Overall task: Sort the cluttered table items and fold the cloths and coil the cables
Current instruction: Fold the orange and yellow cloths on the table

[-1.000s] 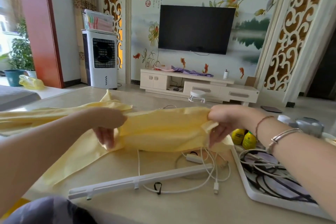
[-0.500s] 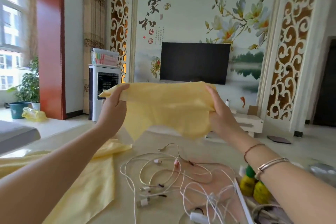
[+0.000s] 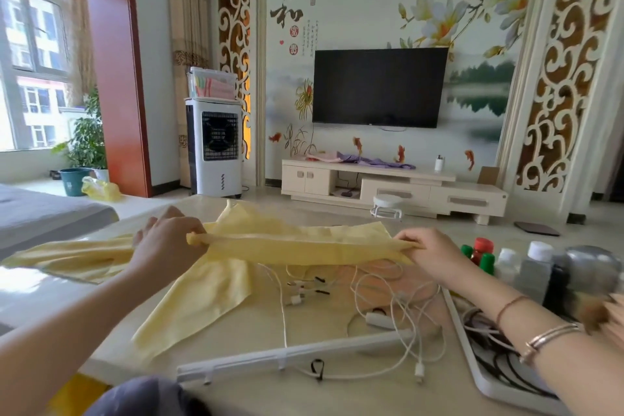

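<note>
A yellow cloth (image 3: pixel 297 245) is stretched flat and low over the table between my hands. My left hand (image 3: pixel 167 243) grips its left end with curled fingers. My right hand (image 3: pixel 430 255) pinches the right end. Another yellow cloth (image 3: pixel 199 300) lies spread on the table beneath, trailing to the left. A tangle of white cables (image 3: pixel 381 294) with several plugs lies on the table below the held cloth.
A long white bar (image 3: pixel 287 356) lies near the table's front edge. A white tray (image 3: pixel 479 371) with dark and white cables sits at the right. Behind it stand several small bottles (image 3: pixel 481 252) and a grey object (image 3: pixel 591 268).
The cloth, held up in front of the TV half a second ago, has come down to just above the table, pulled out long between both hands.
</note>
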